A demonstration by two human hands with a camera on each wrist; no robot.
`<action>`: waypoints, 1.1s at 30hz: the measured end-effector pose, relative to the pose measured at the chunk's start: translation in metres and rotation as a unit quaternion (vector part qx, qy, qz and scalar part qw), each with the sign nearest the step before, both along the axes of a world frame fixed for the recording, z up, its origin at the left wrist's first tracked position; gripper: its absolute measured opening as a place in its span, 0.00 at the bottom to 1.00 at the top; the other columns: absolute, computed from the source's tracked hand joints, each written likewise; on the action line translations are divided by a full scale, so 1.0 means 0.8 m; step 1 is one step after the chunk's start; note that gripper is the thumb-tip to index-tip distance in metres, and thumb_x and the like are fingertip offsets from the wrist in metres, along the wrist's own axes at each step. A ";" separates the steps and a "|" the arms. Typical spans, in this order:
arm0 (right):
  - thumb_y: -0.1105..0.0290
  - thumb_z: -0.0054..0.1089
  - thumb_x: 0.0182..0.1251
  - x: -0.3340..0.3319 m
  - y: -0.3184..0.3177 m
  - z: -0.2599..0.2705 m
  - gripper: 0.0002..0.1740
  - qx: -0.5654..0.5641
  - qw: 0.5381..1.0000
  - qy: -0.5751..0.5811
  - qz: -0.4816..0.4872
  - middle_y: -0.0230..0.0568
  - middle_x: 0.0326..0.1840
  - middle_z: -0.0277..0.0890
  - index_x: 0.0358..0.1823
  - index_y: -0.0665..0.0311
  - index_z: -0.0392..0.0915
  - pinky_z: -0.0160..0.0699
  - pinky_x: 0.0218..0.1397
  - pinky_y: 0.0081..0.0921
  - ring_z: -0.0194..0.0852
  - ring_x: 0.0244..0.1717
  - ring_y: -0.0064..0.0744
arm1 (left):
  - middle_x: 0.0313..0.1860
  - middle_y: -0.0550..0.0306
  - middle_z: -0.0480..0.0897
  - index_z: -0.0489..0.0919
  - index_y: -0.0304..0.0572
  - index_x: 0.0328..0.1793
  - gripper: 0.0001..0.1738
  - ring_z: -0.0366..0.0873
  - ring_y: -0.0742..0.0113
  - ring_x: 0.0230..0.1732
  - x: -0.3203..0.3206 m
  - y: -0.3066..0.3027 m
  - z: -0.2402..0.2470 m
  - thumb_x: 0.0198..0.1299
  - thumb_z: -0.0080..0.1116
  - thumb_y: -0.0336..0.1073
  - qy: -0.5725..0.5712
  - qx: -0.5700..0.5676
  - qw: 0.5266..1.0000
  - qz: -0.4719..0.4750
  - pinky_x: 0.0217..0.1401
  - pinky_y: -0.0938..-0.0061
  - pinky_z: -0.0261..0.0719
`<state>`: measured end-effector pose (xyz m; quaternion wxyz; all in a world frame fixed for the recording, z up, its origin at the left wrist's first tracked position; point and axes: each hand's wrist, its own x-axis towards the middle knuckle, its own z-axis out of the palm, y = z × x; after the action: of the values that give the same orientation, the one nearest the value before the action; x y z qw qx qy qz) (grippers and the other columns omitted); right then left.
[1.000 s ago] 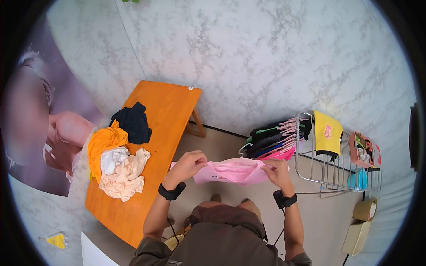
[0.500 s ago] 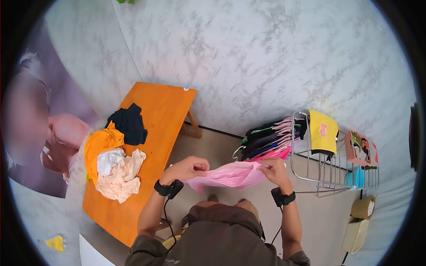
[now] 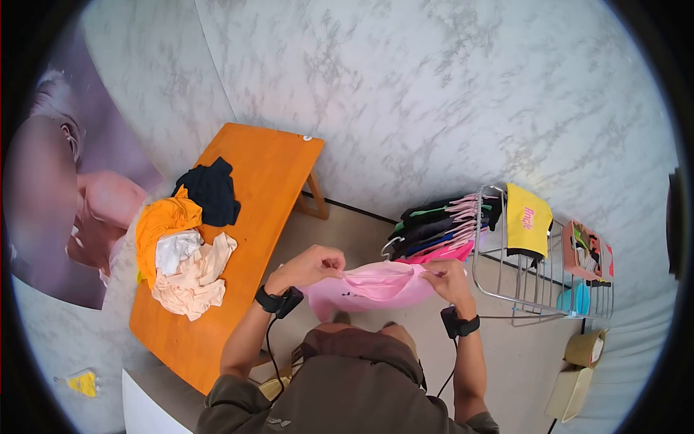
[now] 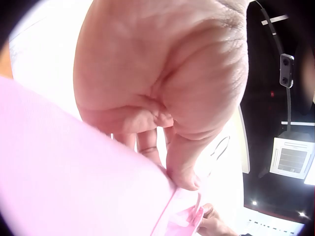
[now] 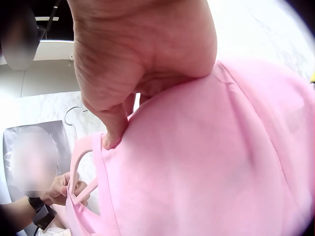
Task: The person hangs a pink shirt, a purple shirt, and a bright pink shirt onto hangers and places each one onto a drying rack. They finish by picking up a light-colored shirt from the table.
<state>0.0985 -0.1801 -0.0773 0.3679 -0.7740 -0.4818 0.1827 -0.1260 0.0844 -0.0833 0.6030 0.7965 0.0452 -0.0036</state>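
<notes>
A pink T-shirt [image 3: 334,298] is stretched between my two hands in front of my body. My left hand [image 3: 309,267] pinches the neckline on one side. On the other side my right hand [image 3: 450,281] pinches the fabric between thumb and fingers. In the right wrist view, a pink hanger [image 5: 77,158] with a metal hook [image 5: 74,114] shows inside the shirt's neck opening. The pink cloth [image 4: 69,172] spreads below my left palm in the left wrist view. Most of the hanger is hidden by the shirt.
On the left stands an orange wooden table [image 3: 271,170] with a heap of navy, orange, white and peach clothes [image 3: 191,282]. Several garments [image 3: 434,235] hang from a metal rack [image 3: 499,293] at right, which also carries a yellow garment [image 3: 528,220] and a pink box [image 3: 580,253].
Both hands keep hold of the pink T-shirt near the same place. Its neck opening narrowed, then widened again, and the cloth shifted slightly.
</notes>
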 end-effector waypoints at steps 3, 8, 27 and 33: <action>0.71 0.69 0.55 0.001 0.001 -0.004 0.11 0.021 1.000 -0.006 -0.009 0.49 0.29 0.81 0.39 0.66 0.85 0.78 0.32 0.27 0.79 0.26 0.41 | 0.27 0.57 0.79 0.78 0.32 0.34 0.06 0.77 0.71 0.32 0.004 -0.005 0.010 0.55 0.65 0.26 -0.038 0.022 0.998 0.036 0.38 0.76 0.74; 0.74 0.68 0.55 -0.003 0.004 0.003 0.11 0.027 0.999 0.013 -0.012 0.46 0.31 0.81 0.41 0.66 0.84 0.77 0.32 0.26 0.79 0.27 0.40 | 0.29 0.57 0.79 0.79 0.33 0.34 0.04 0.78 0.69 0.31 0.016 -0.006 0.021 0.55 0.64 0.24 -0.073 0.086 0.992 0.059 0.36 0.76 0.73; 0.74 0.69 0.55 0.032 -0.004 0.005 0.15 0.151 0.988 -0.013 -0.002 0.42 0.33 0.82 0.46 0.67 0.82 0.77 0.37 0.24 0.79 0.30 0.31 | 0.33 0.45 0.85 0.84 0.33 0.37 0.09 0.82 0.54 0.30 -0.017 0.008 0.021 0.51 0.69 0.29 -0.117 0.194 0.954 0.195 0.34 0.72 0.78; 0.76 0.67 0.56 0.060 -0.031 -0.030 0.10 -0.023 0.994 0.053 -0.094 0.43 0.25 0.80 0.40 0.70 0.83 0.71 0.30 0.26 0.72 0.24 0.26 | 0.33 0.46 0.86 0.83 0.30 0.38 0.10 0.83 0.57 0.30 -0.033 0.025 0.026 0.51 0.69 0.28 -0.098 0.172 0.949 0.245 0.35 0.74 0.78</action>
<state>0.1468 -0.2048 -0.1012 0.3907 -0.8133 -0.3822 0.1994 -0.1526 0.1045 -0.0627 0.4403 0.8491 0.1793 0.2303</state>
